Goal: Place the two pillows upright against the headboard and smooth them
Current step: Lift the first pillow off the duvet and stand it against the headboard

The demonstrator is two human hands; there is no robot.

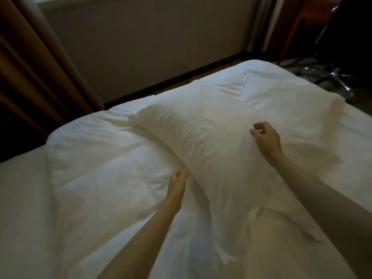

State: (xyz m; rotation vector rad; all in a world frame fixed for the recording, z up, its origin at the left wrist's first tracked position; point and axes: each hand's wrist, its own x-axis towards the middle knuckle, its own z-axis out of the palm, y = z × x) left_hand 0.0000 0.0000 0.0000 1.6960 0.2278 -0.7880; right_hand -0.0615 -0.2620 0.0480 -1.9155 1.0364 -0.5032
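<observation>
A long white pillow [201,137] lies flat across the white duvet [96,158] of the bed, running from upper left toward me. My left hand [178,183] is at the pillow's left edge, fingers together and slightly curled, touching the fabric where pillow meets duvet. My right hand [265,136] hovers over the pillow's right side with fingers loosely curled, holding nothing that I can make out. A second white pillow [291,101] lies flat behind the first, toward the bed's far right corner. No headboard is in view.
A brown curtain [30,73] hangs at the left. A grey wall [151,47] with a dark skirting runs behind the bed. At the far right stand an orange chair frame [298,27] and a chrome swivel chair base [334,77] on the floor.
</observation>
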